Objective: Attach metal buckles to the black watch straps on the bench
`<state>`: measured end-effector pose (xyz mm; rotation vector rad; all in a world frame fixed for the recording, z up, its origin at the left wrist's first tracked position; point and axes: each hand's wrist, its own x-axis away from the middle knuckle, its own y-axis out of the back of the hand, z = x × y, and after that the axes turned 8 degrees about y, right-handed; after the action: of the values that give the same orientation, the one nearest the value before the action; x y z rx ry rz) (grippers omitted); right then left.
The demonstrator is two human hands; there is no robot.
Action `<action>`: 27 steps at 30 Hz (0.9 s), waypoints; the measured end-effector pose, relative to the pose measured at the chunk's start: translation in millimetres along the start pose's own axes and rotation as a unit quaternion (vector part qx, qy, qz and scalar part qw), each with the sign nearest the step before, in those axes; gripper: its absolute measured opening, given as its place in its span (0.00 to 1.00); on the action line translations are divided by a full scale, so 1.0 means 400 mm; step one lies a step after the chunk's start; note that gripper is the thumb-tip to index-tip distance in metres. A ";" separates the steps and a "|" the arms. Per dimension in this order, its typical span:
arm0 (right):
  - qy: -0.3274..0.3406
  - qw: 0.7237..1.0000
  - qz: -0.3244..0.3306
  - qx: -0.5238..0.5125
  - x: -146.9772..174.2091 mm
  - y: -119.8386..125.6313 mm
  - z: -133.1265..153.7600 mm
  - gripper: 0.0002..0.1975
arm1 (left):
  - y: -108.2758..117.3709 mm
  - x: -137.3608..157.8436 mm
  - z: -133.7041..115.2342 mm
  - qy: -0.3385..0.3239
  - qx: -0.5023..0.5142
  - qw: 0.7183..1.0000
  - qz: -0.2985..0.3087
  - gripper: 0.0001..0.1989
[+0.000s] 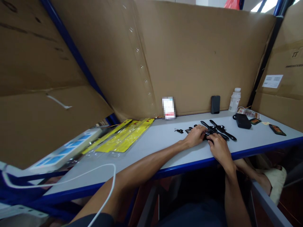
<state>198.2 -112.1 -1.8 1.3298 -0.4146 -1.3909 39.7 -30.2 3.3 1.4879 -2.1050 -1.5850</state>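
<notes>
Near the front edge of the table, my left hand [197, 135] and my right hand [219, 145] meet over a black spokeshave [208, 133]. The fingers of both hands are curled onto its middle from either side, and they hide much of it. Just behind lie two more black spokeshaves, a nearer one [211, 127] and a farther one [222, 129], with long handles side by side on a slant. Left of my left hand are a small black piece with a metal end [180, 130] and a small dark card [187, 130], partly hidden.
Yellow-carded clear packs [127, 138] lie to the left, beside a white tray with blue panels [68, 148]. A lit phone [168, 108] and a dark phone [215, 104] lean on the cardboard wall. A bottle [235, 100] and black case [243, 121] stand right. A white cable [78, 178] crosses left.
</notes>
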 end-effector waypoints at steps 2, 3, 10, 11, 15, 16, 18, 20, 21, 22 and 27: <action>0.000 1.000 0.000 -0.001 0.000 0.000 0.001 0.16 | 0.000 0.000 0.001 0.007 0.005 1.000 -0.005 0.14; 0.000 1.000 0.001 0.000 0.000 0.001 0.001 0.16 | 0.001 0.001 0.001 0.009 0.001 1.000 -0.013 0.13; 0.001 1.000 0.005 0.003 0.001 0.007 0.005 0.16 | 0.008 0.005 -0.017 0.019 -0.020 1.000 -0.002 0.07; 0.001 1.000 0.004 0.003 0.001 0.006 0.004 0.16 | 0.008 0.005 -0.017 0.020 -0.018 1.000 -0.002 0.07; 0.003 1.000 -0.002 0.004 0.002 0.000 0.000 0.16 | 0.005 0.001 -0.008 0.026 -0.003 1.000 -0.003 0.10; 0.002 1.000 -0.003 0.005 0.002 -0.001 0.000 0.16 | 0.004 0.000 -0.006 0.020 -0.003 1.000 -0.002 0.12; 0.002 1.000 -0.004 0.003 0.003 -0.001 0.000 0.16 | 0.001 0.000 -0.002 0.005 -0.009 1.000 -0.010 0.13; 0.002 1.000 -0.002 0.001 0.002 0.001 0.002 0.15 | 0.000 0.001 0.000 -0.002 -0.016 1.000 -0.024 0.12; 0.001 1.000 0.000 0.000 0.002 0.002 0.003 0.15 | 0.000 0.002 0.000 -0.001 -0.016 0.999 -0.029 0.12; 0.000 1.000 0.001 0.001 0.001 0.003 0.003 0.15 | 0.000 0.003 0.000 0.001 -0.013 0.999 -0.029 0.11; -0.002 1.000 0.005 0.005 0.000 0.003 0.003 0.15 | -0.001 0.002 0.005 -0.010 0.014 1.000 -0.021 0.08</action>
<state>197.7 -113.1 -0.3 1.3314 -0.4303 -1.3855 38.4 -29.5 2.0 1.5407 -2.1289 -1.5990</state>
